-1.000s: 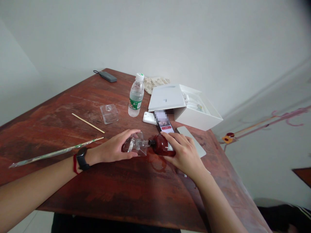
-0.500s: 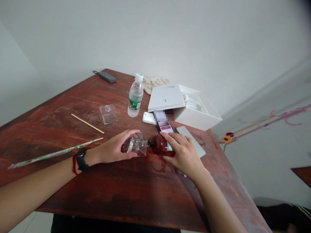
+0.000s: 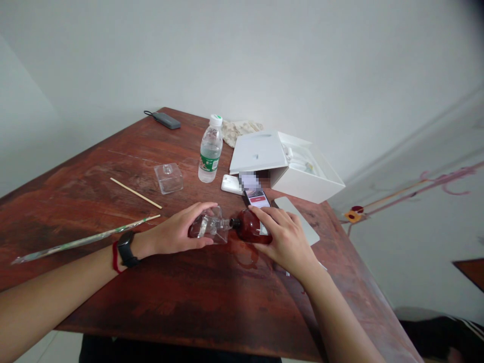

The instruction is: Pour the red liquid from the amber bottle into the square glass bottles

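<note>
My left hand (image 3: pixel 189 228) is wrapped round a clear bottle (image 3: pixel 217 229) with dark red liquid in its base; the bottle lies tilted with its threaded neck pointing right. My right hand (image 3: pixel 283 234) grips a round dark red bottle (image 3: pixel 246 225) with a pale label, its dark neck pointing left. The two mouths meet or nearly meet; I cannot tell whether they touch. Wet marks (image 3: pixel 247 258) show on the tabletop below the red bottle. Behind my left hand stands a clear square container (image 3: pixel 169 179).
On the wooden table (image 3: pixel 170 302) are a water bottle (image 3: pixel 210 151), an opened white box (image 3: pixel 306 176), a phone (image 3: pixel 257 194), a white case (image 3: pixel 232 184) and a silver slab (image 3: pixel 298 217). A bare stick (image 3: pixel 136 192) and wrapped chopsticks (image 3: pixel 91 238) lie left; a grey device (image 3: pixel 166 120) lies at the back.
</note>
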Available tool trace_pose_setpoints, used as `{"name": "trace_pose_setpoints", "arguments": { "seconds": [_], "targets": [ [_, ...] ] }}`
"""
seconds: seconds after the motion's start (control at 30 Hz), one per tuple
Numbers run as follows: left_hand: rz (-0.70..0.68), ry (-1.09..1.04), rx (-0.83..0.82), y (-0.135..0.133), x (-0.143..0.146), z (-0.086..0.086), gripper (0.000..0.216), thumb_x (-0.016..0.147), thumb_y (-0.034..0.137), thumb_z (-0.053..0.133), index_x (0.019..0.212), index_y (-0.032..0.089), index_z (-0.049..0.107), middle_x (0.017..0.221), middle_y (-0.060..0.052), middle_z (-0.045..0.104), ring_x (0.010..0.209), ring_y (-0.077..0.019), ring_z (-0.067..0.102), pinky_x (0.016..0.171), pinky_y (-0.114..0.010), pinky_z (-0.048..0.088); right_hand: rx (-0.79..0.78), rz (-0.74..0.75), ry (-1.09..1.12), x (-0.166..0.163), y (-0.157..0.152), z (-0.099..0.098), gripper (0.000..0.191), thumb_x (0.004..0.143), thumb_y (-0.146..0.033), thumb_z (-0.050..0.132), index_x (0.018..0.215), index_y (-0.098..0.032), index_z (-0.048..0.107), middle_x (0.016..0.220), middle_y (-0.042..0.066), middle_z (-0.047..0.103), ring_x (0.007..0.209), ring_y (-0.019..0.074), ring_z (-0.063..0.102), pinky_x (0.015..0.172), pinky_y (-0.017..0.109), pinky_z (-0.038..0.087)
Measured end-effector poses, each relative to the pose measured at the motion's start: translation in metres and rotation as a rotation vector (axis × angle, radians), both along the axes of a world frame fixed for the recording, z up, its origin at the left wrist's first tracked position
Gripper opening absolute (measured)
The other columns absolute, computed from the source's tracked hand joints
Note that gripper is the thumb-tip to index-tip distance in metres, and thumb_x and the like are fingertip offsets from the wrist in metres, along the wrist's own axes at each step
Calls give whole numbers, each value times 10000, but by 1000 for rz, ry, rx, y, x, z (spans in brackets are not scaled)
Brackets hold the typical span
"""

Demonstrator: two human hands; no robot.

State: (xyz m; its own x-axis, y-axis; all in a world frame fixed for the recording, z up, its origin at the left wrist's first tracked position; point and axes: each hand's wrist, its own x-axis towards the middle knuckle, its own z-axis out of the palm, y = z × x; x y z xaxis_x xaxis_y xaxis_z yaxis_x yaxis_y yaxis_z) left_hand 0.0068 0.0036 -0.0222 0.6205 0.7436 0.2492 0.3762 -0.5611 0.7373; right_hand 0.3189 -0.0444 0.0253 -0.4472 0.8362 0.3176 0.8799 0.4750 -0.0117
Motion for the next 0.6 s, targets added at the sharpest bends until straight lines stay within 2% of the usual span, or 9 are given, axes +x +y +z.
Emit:
{"name": "trace_pose_setpoints", "arguments": {
  "seconds": [0.6],
  "targets": [
    [-10, -4, -2, 0, 0, -1, 805, 946, 548, 763, 1584, 219, 400, 1555, -162, 566, 1389, -349, 599, 1203, -495, 475, 2, 0, 0, 1, 0, -1, 678, 898, -370, 835, 1516, -268, 574, 1417, 146, 704, 1246, 370, 664, 1023, 510, 451]
  ]
}}
